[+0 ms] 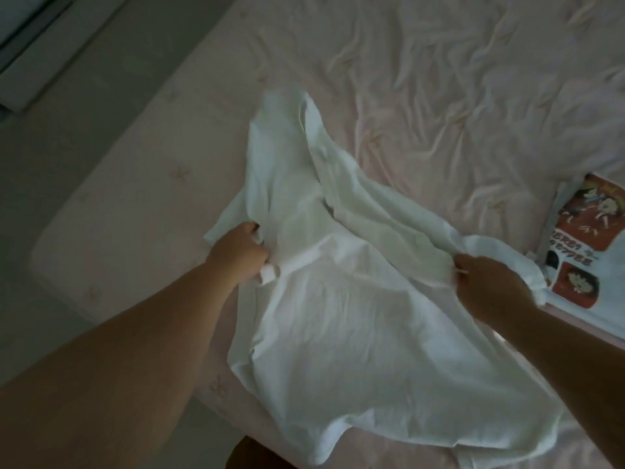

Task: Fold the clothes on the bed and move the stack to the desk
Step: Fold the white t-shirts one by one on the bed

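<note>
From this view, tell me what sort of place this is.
Likely a bedroom: a bed with a rumpled pink sheet, and both hands holding a white shirt over it.

Printed garment [588, 245] at the right edge of the bed [439, 79]: a red-and-white cartoon graphic carries two short lines of dark lettering, seen upside down and too blurred to read. No other text, label, brand or number is legible on the white garment [338, 282] or elsewhere.
</note>
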